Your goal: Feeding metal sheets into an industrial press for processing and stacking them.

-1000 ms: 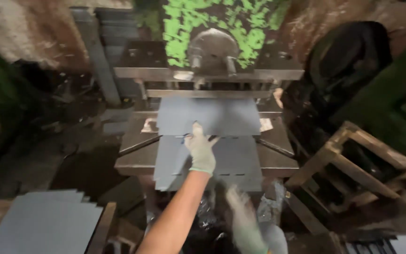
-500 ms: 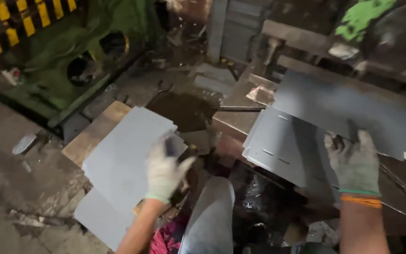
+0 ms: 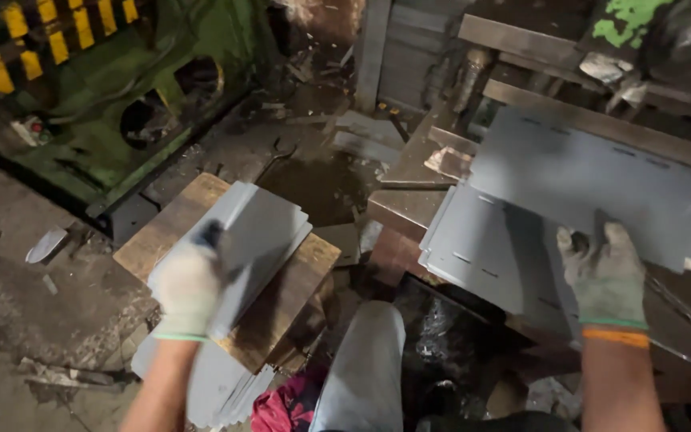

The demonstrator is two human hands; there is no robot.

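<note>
1. The grey metal sheet [image 3: 593,180] at the right of the frame is flat, thin and matt, with small slots punched near its edges. It lies tilted over a second slotted sheet [image 3: 481,256] of the same kind, which rests on the steel press bed [image 3: 409,210].
2. The right hand [image 3: 605,276], in a soiled work glove with an orange cuff band, sits at the lower right. Its fingers are curled closed over the near edge of the grey metal sheet, pinching it; the thumb side cannot be made out.
3. The sheet extends up and away from those fingers toward the upper right of the frame, its near edge lying under the fingertips.
4. The left hand [image 3: 189,288], also gloved, is at the lower left. Its fingers are closed around the edge of the top sheet [image 3: 261,236] of a stack of grey sheets [image 3: 201,384].
5. That top sheet is lifted at an angle, slanting up and right from the fingers, above a wooden block [image 3: 289,280] on which the stack rests.
6. A green machine body [image 3: 153,120] with yellow striping fills the upper left.
</note>
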